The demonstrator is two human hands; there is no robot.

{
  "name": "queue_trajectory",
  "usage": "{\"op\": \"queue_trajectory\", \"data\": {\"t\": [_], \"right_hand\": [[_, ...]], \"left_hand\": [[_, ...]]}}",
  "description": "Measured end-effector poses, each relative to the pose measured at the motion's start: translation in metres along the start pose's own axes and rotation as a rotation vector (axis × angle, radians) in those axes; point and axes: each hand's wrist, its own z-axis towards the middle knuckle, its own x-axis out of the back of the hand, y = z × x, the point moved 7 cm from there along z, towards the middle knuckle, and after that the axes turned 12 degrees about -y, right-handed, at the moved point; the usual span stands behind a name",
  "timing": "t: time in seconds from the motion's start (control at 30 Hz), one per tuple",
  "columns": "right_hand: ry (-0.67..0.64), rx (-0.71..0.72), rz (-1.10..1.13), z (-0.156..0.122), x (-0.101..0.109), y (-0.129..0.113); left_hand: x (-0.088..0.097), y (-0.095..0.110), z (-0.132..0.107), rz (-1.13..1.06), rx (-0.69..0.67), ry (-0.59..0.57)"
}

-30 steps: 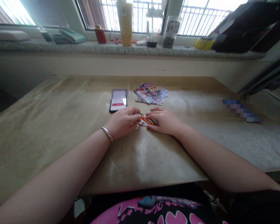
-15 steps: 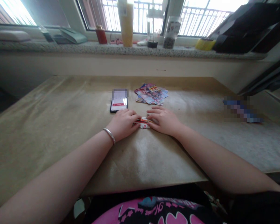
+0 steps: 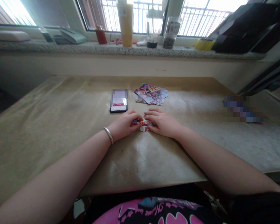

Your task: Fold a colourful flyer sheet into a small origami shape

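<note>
A small piece of folded printed paper (image 3: 143,128), white with red and yellow, lies on the table between my two hands. My left hand (image 3: 124,124), with a silver bangle at its wrist, pinches the left end between thumb and fingers. From the other side my right hand (image 3: 165,123) grips the right end, its thumb on the near edge and its fingers lying over the far part. My fingers hide both ends of the paper.
A phone (image 3: 119,104) with a lit screen lies beyond my left hand. Behind the paper is a pile of colourful printed sheets (image 3: 151,94). A blurred blue item (image 3: 241,109) rests at the right. Bottles and jars stand on the stone windowsill (image 3: 79,48).
My left fingers have lifted and curled around the left end, where a raised, coloured part of the paper now shows. My right hand has shifted slightly left.
</note>
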Motion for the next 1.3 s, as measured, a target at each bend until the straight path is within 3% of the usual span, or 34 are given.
{"op": "queue_trajectory", "data": {"t": [0.33, 0.5, 0.7, 0.83, 1.07, 1.3], "right_hand": [[0.069, 0.038, 0.255, 0.003, -0.006, 0.012], [0.103, -0.013, 0.380, 0.003, -0.005, 0.017], [0.111, -0.010, 0.433, 0.002, -0.002, 0.016], [0.116, -0.019, 0.416, 0.001, -0.003, 0.017], [0.088, -0.078, 0.465, 0.001, -0.005, 0.018], [0.151, -0.065, 0.494, 0.000, 0.001, 0.016]], "left_hand": [[0.003, -0.001, 0.001, -0.152, -0.001, 0.030], [0.002, 0.000, 0.000, -0.275, 0.005, 0.045], [0.000, -0.007, 0.000, -0.342, 0.039, 0.067], [-0.005, -0.011, 0.000, -0.421, 0.086, 0.015], [0.003, -0.011, -0.001, -0.258, 0.110, 0.073], [0.014, 0.005, -0.003, -0.049, -0.060, 0.168]]}}
